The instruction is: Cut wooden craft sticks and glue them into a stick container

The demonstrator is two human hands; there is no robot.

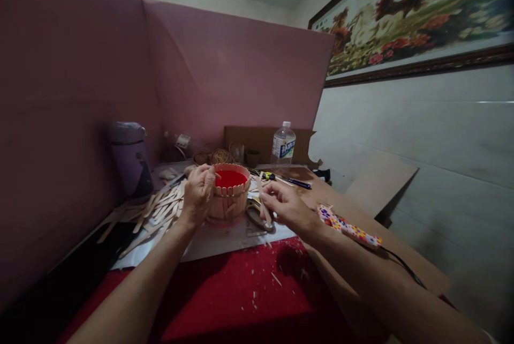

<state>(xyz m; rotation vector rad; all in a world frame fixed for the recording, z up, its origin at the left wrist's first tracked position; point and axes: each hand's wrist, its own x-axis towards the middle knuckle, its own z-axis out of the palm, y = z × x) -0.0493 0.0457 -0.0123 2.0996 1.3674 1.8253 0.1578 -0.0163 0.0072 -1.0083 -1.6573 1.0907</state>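
Observation:
A round basket (228, 202) faced with upright wooden craft sticks stands on a white sheet, its inside red. My left hand (199, 194) grips its left rim, thumb at the top edge and fingers closed against the side. Just right of the basket, my right hand (283, 204) pinches a single craft stick (267, 216), held roughly upright and apart from the basket. Scissors (257, 221) lie behind that stick, partly covered by it. To the left of my left hand spreads a loose pile of craft sticks (166, 204).
A purple flask (130, 159) stands at left. Behind are balls of twine (222, 156), a clear bottle (284, 146) and cardboard (252, 137). A yellow-black cutter (267, 176) and a dark blue pen (300, 184) lie nearby. A flower-patterned corded tool (349, 230) rests right. Wood scraps dot the red cloth (225, 290).

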